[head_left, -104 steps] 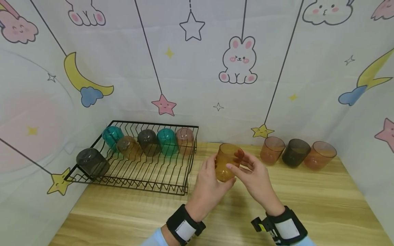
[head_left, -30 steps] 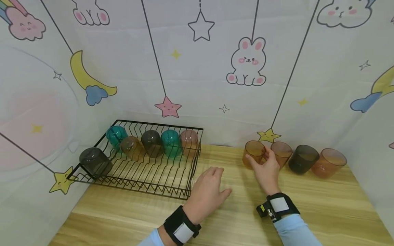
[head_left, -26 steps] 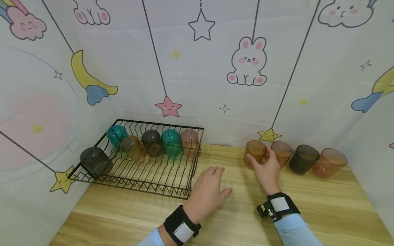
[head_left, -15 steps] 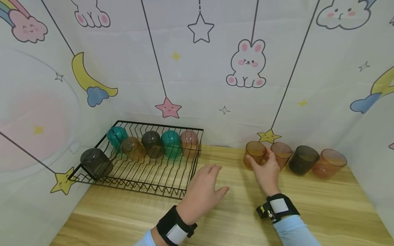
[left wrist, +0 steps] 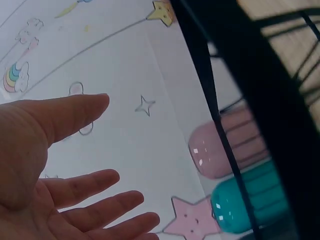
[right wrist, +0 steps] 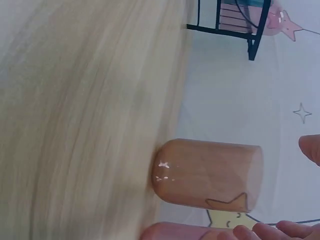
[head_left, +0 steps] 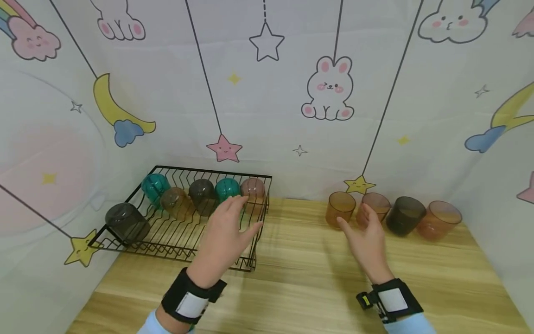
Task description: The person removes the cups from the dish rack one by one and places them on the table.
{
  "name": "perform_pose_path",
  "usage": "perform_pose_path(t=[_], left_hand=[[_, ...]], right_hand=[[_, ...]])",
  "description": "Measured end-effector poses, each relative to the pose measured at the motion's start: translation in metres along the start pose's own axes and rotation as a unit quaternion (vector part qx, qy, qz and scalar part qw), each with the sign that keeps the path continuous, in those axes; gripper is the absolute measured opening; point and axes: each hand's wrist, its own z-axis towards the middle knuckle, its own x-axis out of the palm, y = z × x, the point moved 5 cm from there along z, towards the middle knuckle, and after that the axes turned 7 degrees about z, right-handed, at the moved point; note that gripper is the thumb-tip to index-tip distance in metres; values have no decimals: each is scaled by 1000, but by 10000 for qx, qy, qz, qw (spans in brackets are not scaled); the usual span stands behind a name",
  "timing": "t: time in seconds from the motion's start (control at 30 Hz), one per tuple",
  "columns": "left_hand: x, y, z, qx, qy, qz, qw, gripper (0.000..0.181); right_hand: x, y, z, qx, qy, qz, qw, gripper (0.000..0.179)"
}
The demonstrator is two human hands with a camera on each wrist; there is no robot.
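My left hand (head_left: 223, 241) is over the front right part of the black wire rack (head_left: 212, 171), fingers and thumb spread, holding nothing. The rack's near pink cup (left wrist: 205, 150) and teal cup (left wrist: 230, 205) lie beyond the fingers in the left wrist view. On the right, my right hand (head_left: 369, 246) is just in front of an amber cup (head_left: 339, 208), thumb and fingers apart. That cup stands upright on the table, and a gap shows between it and the thumb in the right wrist view. A pink cup (head_left: 380, 207) beside it is partly hidden by my fingers.
A dark grey cup (head_left: 404, 217) and an orange-pink cup (head_left: 440, 222) continue the row along the wall. Upside-down in the rack are several more cups, including a dark grey one (head_left: 125, 222) at its left end. The wooden table (head_left: 292, 287) spreads in front.
The amber cup, earlier between both hands, now stands at the left end of the row. My right hand has let go and drawn back slightly; my left has moved left over the rack.
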Motion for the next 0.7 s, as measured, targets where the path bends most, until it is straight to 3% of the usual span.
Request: perform_pose_path(t=[0.37,0.57,0.7], left_hand=[[-32,86,1,-648,-661,698,9933,72],[-42,125,-8,-1201,-547,995,9862,80],[-47,148,-13,-1423,-522,1212,9810,83]], right_hand=[[-9,21,-28,-709,506,-626,9942,84],[-5,29,-38,-1241,856,-972,9838,75],[-1,31,-44,-1374,1107,-1115,9780,70]])
